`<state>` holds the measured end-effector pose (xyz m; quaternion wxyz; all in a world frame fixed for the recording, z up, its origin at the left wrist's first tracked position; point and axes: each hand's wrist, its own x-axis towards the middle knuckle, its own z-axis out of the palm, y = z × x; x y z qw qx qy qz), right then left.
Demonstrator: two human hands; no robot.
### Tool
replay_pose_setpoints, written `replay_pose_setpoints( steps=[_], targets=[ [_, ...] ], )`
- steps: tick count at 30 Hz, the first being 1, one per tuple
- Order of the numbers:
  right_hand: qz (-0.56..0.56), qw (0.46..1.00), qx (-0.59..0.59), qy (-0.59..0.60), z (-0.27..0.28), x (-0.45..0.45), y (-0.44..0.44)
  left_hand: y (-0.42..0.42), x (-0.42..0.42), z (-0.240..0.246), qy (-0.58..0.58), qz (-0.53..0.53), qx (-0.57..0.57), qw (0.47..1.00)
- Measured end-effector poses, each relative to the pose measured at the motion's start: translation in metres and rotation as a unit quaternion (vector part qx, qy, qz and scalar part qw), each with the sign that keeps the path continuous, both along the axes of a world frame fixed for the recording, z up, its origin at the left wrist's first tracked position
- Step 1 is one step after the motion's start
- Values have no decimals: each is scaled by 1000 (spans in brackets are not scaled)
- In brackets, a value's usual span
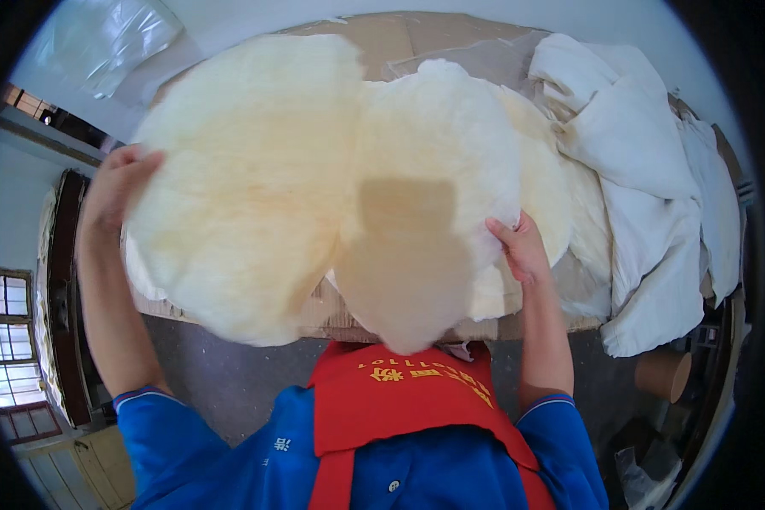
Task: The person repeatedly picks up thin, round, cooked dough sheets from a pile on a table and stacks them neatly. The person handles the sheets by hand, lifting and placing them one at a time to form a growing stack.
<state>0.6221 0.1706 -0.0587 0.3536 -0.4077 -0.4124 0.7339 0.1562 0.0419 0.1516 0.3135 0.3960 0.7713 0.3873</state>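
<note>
A large, thin, cream-coloured sheet of soft fibrous material (261, 185) spreads before me, with two broad lobes and a notch at its near edge. My left hand (120, 182), slightly blurred, pinches its left edge. At the right edge of the right lobe, my right hand (521, 247) grips the sheet between thumb and fingers. Beneath and to the right lie more cream sheets (542, 178), partly covered. A shadow falls across the right lobe.
Cardboard (382, 48) covers the table. White cloth (637, 146) lies bunched at the right, beside clear plastic film (478, 57). A brown cylindrical container (663, 376) stands on the floor at lower right. A dark wooden frame (67, 293) is at the left.
</note>
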Motion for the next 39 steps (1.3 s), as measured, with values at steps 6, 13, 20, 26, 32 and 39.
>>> replay_pose_setpoints(
  steps=[6,13,20,26,32,39],
  targets=[
    [9,993,3,-118,-22,34,39,-93,-148,101,265,79,-19,961],
    [14,978,114,-174,56,1,41,-31,-115,67,624,6,-76,777],
    [109,962,201,-147,155,-128,19,28,5,-77,170,-173,-103,965],
    [233,929,288,17,250,-266,13,1,37,-165,-355,27,93,930],
    [272,909,254,187,259,-345,12,-59,-70,-133,-296,131,308,895],
    [308,948,82,17,126,-418,-9,-156,-236,-124,-183,310,270,893]
  ],
)
